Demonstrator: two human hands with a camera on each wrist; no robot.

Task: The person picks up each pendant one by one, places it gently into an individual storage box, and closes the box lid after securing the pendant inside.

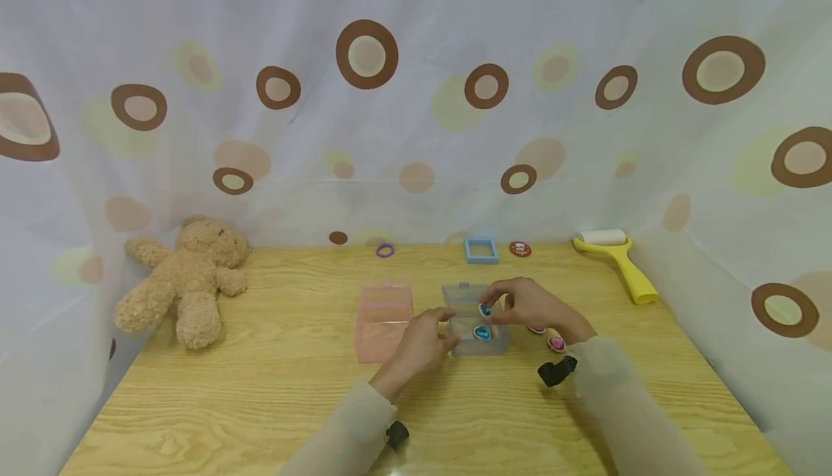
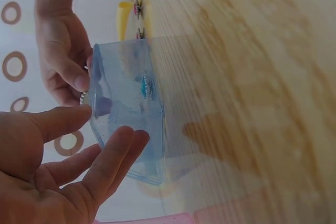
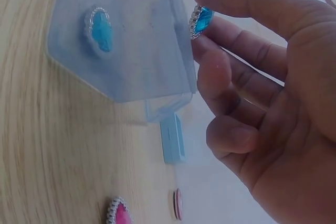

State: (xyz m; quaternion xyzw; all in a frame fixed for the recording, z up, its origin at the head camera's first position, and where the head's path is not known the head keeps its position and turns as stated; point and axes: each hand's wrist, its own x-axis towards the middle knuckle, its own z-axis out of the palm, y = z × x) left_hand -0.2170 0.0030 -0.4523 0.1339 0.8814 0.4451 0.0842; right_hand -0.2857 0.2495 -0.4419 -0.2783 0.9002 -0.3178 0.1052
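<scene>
Head view: right hand [image 1: 529, 304] pinches one blue gem [image 1: 485, 310] above the open clear box [image 1: 497, 347]; second gem [image 1: 482, 332] inside, at 6 o'clock from it. Left hand [image 1: 421, 344], fingers loosely spread at box's 9 o'clock, presumably to steady it.

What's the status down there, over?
Right hand pinching a blue gem over the open blue box. Left hand beside the box. Second blue gem inside. Nothing visibly in the way.
</scene>
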